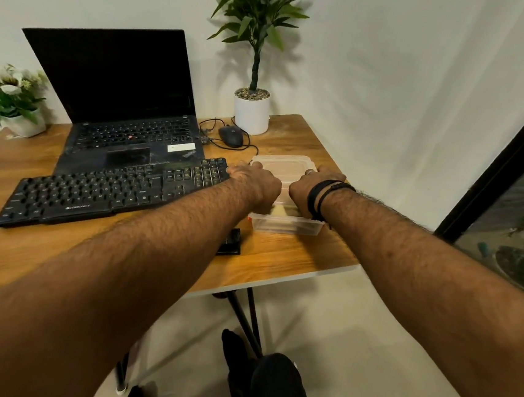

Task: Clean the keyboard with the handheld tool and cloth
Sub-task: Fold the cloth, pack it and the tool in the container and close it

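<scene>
A black keyboard lies slanted on the wooden table, in front of the laptop. To its right stands a clear plastic box with a translucent lid. My left hand grips the lid's left edge and my right hand grips its right edge, fingers curled over the rim. Something pale yellow shows through the box wall between my wrists; what it is cannot be told. No handheld tool is visible.
An open black laptop sits behind the keyboard. A wired black mouse and a potted plant stand at the back right. A flower pot is at the far left. A small black object lies by the box.
</scene>
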